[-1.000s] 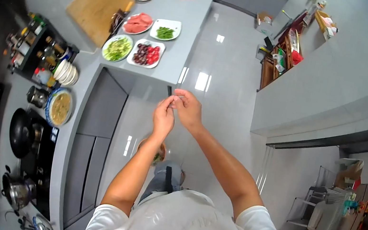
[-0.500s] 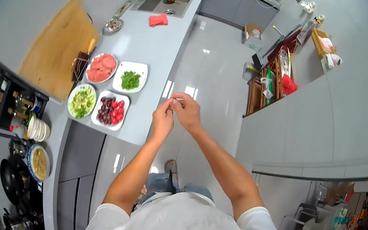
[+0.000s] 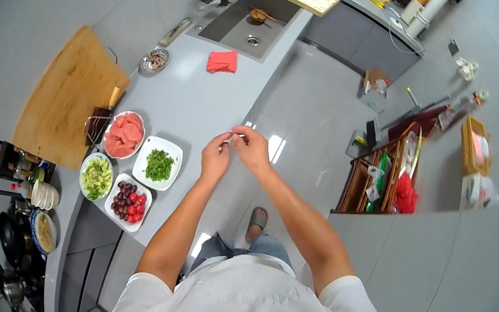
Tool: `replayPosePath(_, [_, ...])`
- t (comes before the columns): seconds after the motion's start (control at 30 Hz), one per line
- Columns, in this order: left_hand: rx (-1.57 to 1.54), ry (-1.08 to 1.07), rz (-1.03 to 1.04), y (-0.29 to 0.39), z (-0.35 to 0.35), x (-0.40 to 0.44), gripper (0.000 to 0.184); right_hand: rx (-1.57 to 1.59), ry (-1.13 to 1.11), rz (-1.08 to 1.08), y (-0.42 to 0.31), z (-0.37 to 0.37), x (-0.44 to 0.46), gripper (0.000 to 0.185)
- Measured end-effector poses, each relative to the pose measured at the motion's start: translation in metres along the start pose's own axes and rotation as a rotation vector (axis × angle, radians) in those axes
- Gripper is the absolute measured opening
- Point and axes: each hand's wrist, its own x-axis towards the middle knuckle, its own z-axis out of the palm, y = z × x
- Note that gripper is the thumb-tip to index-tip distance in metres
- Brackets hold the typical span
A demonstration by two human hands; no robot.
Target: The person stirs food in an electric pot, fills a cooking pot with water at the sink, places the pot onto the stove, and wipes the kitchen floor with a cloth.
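Observation:
My left hand (image 3: pixel 216 158) is raised over the counter's front edge, its fingers curled together; anything between them is too small to make out. Beside it on the right, my right hand (image 3: pixel 251 148) has its fingers bent inward, and the fingertips of both hands nearly meet. Left of the hands on the counter (image 3: pixel 192 104) are a plate of sliced pink meat (image 3: pixel 124 135), a white dish of chopped greens (image 3: pixel 158 166), a plate of cut pale green vegetable (image 3: pixel 96 177) and a white dish of dark and red fruit (image 3: pixel 130 203).
Beyond a red cloth (image 3: pixel 222 61) is the sink (image 3: pixel 243 28) with a small pan. A wooden board (image 3: pixel 69 98) leans on the left wall. Pans (image 3: pixel 11 236) stand at the lower left. A wooden rack (image 3: pixel 359 186) and a cardboard box (image 3: pixel 375 84) stand at the right.
The view has moved forward along the counter, bringing the sink and tray fully in. My hands stay close together, with the fingertips slightly more apart. One foot has stepped forward.

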Motion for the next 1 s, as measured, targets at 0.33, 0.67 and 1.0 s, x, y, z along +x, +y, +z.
replayPosePath(0.33, [0.170,0.137,-0.094,-0.029,0.032,0.167,0.032,-0.225,-0.190,-0.042,0.021,-0.036,0.193,0.020])
replayPosePath(0.67, [0.448,0.159,-0.108,-0.079,0.048,0.348,0.029,-0.413,-0.292,-0.044,0.080,-0.014,0.386,0.022])
replayPosePath(1.0, [0.893,-0.008,0.071,-0.122,0.055,0.446,0.045,-0.613,-0.423,-0.142,0.121,0.007,0.503,0.028])
